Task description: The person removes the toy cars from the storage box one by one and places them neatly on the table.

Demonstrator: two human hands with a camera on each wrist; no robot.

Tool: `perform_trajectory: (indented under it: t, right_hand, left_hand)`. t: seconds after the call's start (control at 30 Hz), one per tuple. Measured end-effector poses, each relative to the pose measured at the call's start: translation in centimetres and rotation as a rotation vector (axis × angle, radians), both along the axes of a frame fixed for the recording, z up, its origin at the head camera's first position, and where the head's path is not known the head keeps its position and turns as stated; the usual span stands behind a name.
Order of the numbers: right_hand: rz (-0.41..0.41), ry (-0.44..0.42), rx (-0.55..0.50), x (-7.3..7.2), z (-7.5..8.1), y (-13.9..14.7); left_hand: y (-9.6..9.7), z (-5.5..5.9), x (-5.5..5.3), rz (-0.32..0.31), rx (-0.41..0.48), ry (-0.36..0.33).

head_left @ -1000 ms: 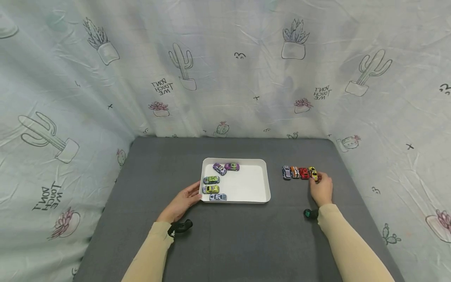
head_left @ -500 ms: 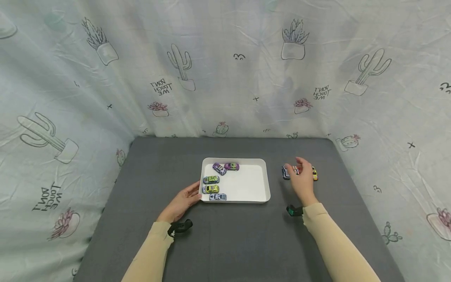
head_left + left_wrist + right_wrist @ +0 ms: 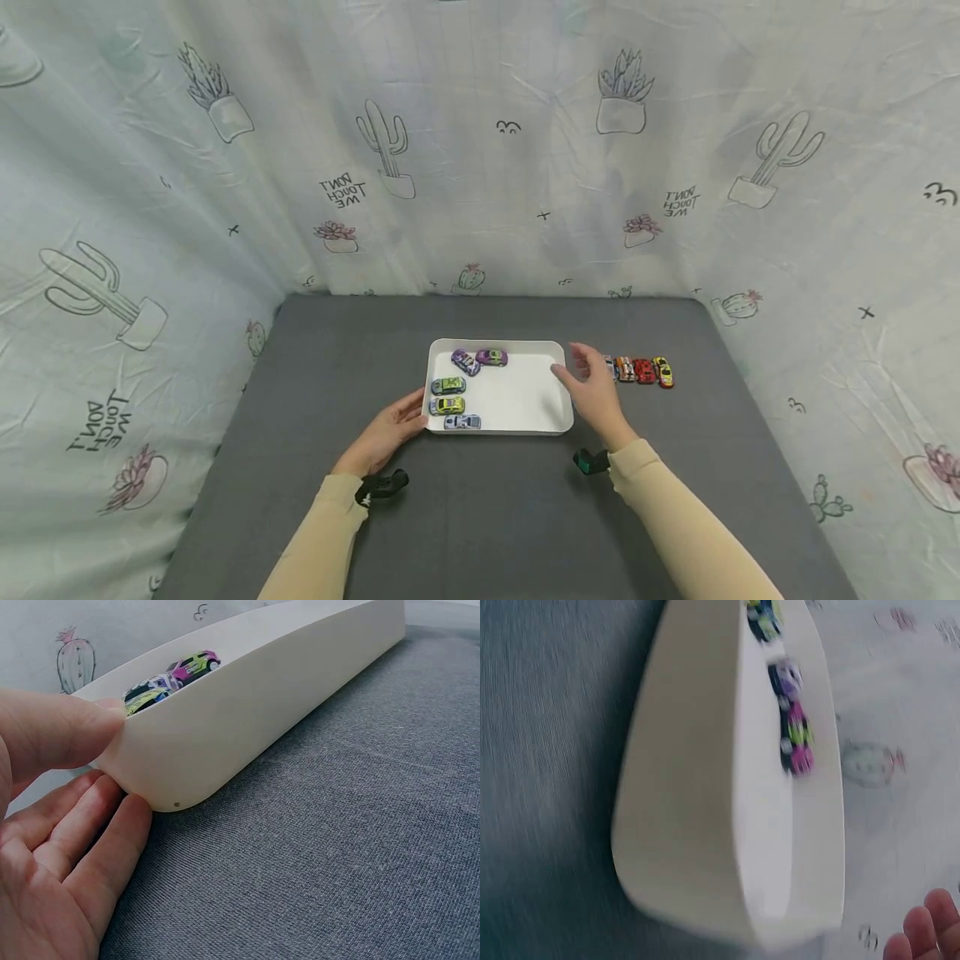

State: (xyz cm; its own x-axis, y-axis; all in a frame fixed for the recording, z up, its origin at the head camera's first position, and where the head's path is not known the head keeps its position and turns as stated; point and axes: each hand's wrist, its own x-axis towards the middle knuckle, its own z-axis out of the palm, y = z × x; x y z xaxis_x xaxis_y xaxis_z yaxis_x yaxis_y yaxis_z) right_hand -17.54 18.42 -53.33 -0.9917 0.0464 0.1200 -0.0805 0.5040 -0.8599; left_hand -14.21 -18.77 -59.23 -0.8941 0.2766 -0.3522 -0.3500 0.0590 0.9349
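A white tray (image 3: 525, 400) holds several toy cars, most along its left side. My left hand (image 3: 384, 433) grips its front left corner; in the left wrist view the thumb (image 3: 71, 731) lies on the rim, with fingers against the outside wall. Over the tray's right end is my right hand (image 3: 597, 396), thumb and fingers apart, nothing between them. Inside the tray are a purple and green car (image 3: 492, 357), a purple and white car (image 3: 466, 362), a green car (image 3: 448, 385), a yellow car (image 3: 447, 406) and a pale grey car (image 3: 462, 422).
Right of the tray stands a row of cars: yellow (image 3: 663, 372), red car (image 3: 644, 371), orange and white car (image 3: 626, 369), and another partly hidden by my right hand. A grey cloth (image 3: 480, 517) covers the table; a cactus-print curtain (image 3: 465, 167) surrounds it.
My right hand has let go of the yellow car at the row's right end and moved left, past the row, to the tray's right end. The left hand stays at the tray.
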Motion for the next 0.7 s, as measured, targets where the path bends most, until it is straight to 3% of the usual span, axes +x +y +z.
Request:
perform_trajectory:
  t: [0.37,0.7]
  right_hand:
    - [0.233,-0.019,0.102,1.5,-1.3,-5.9]
    - [0.382,-0.154,0.216,1.7,-1.7,-9.5]
  left_hand:
    - [0.1,-0.2,0.1,0.002,0.006,-0.014]
    - [0.0,0.1,-0.1,0.008,0.004,-0.015]
